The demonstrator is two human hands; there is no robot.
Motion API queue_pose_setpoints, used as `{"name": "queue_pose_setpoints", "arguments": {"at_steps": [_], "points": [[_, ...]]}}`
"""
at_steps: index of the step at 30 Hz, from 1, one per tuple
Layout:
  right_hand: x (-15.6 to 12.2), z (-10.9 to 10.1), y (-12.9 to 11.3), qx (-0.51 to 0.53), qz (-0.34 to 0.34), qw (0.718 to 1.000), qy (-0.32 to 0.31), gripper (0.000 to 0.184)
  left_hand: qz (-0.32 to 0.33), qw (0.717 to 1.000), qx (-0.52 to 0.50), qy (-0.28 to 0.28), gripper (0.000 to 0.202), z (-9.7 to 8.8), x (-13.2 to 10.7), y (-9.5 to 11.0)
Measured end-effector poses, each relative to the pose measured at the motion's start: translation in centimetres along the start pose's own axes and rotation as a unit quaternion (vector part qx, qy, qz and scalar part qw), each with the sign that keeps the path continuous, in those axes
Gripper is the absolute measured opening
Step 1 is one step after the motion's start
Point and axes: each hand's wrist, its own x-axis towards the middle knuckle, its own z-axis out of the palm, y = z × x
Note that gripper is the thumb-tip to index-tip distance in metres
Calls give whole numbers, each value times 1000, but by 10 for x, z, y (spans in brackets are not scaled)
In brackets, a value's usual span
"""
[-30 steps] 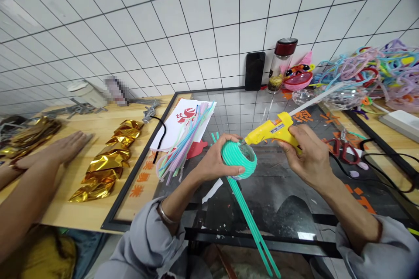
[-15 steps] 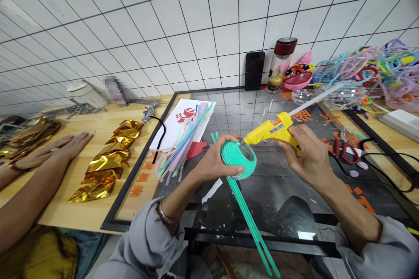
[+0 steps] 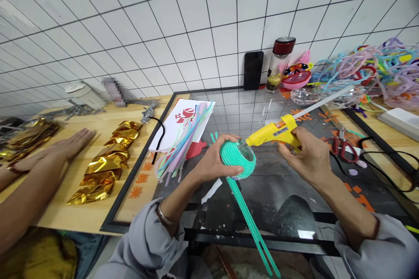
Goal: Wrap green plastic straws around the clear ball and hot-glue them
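Note:
My left hand (image 3: 216,160) is wrapped round a small cup-like piece (image 3: 234,161) covered in rings of green pipe cleaner, its open mouth tilted toward the right. In my right hand (image 3: 307,152) is a yellow hot glue gun (image 3: 273,133), with a long white glue stick (image 3: 322,103) jutting from its back. The gun's nozzle is at the upper rim of the cup-like piece; I cannot tell whether it touches. Below the piece, several straight green pipe cleaners (image 3: 250,218) lie across the dark glass and over the table's front edge.
A bundle of pastel pipe cleaners (image 3: 186,144) lies on white paper (image 3: 170,122). Red-handled scissors (image 3: 342,150) and a black cord are at right. A phone (image 3: 253,70) and glass bottle (image 3: 279,65) stand by the wall. Another person's hands (image 3: 72,144) rest near gold foil (image 3: 108,161).
The glue gun has shifted slightly right and down along the rim of the cup-like piece. My left hand holds the piece almost still. The other person's hands have moved slightly.

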Motion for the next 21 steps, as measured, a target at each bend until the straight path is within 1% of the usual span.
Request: {"name": "queue_pose_setpoints", "arguments": {"at_steps": [9,17,21], "points": [[-1,1,-3,2,9,1000,1,14,-5,1000,7,2,66,0,-1,1],[-3,3,-4,-6,15,1000,-8,9,-10,1000,9,5,66,1,-1,3],[-2,2,-4,2,7,1000,-6,9,-6,1000,1,3,66,1,-1,2]]}}
